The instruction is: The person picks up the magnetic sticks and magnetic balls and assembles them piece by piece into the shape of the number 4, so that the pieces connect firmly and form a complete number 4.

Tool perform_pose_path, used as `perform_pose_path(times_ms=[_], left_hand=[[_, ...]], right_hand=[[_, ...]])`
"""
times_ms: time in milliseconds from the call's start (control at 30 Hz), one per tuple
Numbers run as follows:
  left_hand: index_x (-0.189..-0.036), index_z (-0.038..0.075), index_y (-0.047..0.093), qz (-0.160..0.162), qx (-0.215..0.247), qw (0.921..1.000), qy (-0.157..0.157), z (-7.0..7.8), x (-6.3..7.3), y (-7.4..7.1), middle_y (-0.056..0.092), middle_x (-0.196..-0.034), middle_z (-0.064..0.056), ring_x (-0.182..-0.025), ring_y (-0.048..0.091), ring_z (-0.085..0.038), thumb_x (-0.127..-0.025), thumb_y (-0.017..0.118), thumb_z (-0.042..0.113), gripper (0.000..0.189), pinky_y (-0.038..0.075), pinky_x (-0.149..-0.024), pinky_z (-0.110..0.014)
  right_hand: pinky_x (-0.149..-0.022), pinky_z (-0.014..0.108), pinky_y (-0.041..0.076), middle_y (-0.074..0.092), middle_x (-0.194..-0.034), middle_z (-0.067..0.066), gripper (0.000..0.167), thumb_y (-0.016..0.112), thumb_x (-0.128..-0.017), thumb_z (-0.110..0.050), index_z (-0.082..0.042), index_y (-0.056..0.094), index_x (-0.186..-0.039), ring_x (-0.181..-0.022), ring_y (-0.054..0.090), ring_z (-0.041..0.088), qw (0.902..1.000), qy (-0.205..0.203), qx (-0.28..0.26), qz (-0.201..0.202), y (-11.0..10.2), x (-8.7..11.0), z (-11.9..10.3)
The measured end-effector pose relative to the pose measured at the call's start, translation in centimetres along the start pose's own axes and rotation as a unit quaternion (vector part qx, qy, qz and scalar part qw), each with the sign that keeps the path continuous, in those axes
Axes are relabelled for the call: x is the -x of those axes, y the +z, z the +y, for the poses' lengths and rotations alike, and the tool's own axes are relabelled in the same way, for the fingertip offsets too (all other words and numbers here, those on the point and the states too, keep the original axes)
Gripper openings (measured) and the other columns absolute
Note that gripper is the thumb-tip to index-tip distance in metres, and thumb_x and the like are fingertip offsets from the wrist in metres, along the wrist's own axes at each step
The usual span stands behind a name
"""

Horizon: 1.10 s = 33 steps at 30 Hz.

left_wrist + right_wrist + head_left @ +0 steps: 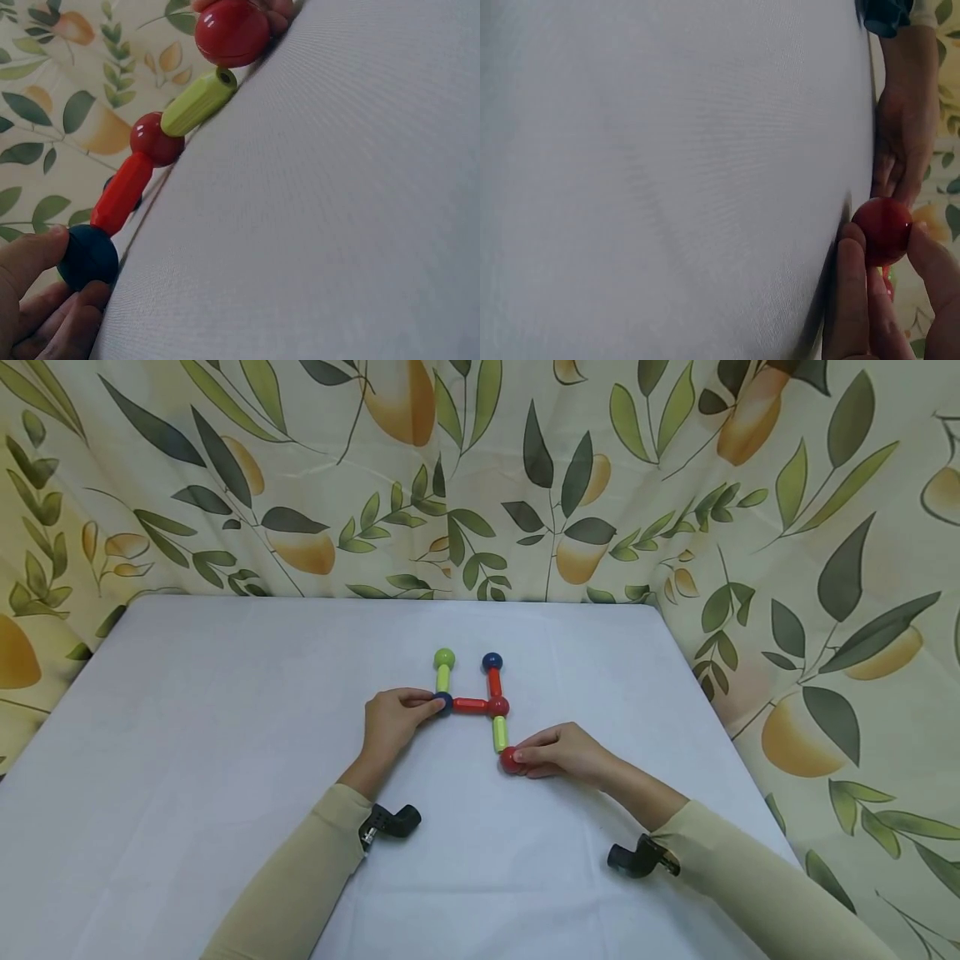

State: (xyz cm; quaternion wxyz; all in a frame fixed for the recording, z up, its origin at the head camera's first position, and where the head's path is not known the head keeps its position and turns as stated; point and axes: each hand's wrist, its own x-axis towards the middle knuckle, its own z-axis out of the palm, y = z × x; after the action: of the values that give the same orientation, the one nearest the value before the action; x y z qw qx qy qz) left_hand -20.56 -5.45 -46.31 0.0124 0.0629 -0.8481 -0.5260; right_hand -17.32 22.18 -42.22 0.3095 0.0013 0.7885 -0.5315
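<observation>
A figure of magnetic balls and rods lies on the white table. My left hand pinches a blue ball at its left corner. From that ball a red rod runs right to a middle red ball, and a yellow-green rod leads back to a green ball. Behind the middle ball, another red rod ends in a second blue ball. Thumb and fingers of my right hand hold a red ball right at the near end of a yellow-green rod.
A white cloth covers the table. Behind and beside it hangs a curtain printed with leaves and fruit. Black wrist camera mounts stick out from both beige sleeves, low over the table.
</observation>
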Motion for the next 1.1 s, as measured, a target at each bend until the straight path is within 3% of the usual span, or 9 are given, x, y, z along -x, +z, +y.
perform_pose_path(times_ms=[300,833,1100], left_hand=[[-0.103,0.012,0.077,0.001,0.002,1.0,-0.004,0.1,-0.1,-0.1,0.077,-0.091,-0.004,-0.087,0.071,-0.016,-0.082,0.08,0.037,0.033,0.052,-0.072,-0.027],[-0.102,0.012,0.078,0.0,0.005,1.0,-0.007,0.0,-0.4,-0.1,0.076,-0.09,-0.004,-0.085,0.071,-0.015,-0.081,0.081,0.038,0.033,0.051,-0.068,-0.024],[-0.102,0.012,0.077,-0.002,0.014,0.9998,-0.013,0.0,-0.6,-0.1,0.076,-0.09,-0.005,-0.082,0.071,-0.015,-0.082,0.081,0.037,0.033,0.052,-0.065,-0.022]], right_hand=[[-0.075,0.03,0.059,0.074,-0.1,0.014,0.037,0.078,-0.085,-0.022,0.003,0.072,-0.112,-0.084,0.073,0.02,0.9995,0.0,0.014,0.03,1.0,-0.4,-0.3],[-0.078,0.032,0.059,0.074,-0.102,0.014,0.036,0.078,-0.086,-0.02,0.003,0.071,-0.112,-0.084,0.072,0.018,0.9992,-0.008,0.015,0.037,1.1,-0.3,-0.5],[-0.075,0.027,0.058,0.076,-0.097,0.008,0.036,0.081,-0.082,-0.027,-0.003,0.074,-0.109,-0.082,0.07,0.015,0.995,-0.029,0.067,0.068,1.4,-0.1,-0.5]])
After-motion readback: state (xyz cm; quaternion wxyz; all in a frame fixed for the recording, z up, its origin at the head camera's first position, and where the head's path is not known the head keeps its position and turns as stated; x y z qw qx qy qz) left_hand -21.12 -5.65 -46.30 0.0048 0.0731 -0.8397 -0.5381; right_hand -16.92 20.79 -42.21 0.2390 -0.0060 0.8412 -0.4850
